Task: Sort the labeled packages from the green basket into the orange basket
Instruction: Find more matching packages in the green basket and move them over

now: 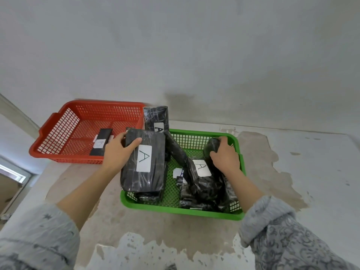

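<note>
the left hand point(116, 151) grips the big "a" package point(143, 162) over the green basket point(175, 208), its long axis running toward the person. the orange basket point(58, 131) lies just left, nearest this hand. the right hand point(225, 154) clutches a smaller package point(211, 145).

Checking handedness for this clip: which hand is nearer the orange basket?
Left. The left hand grips a package just beside the orange basket; the right hand is over the green basket's far side.
</note>
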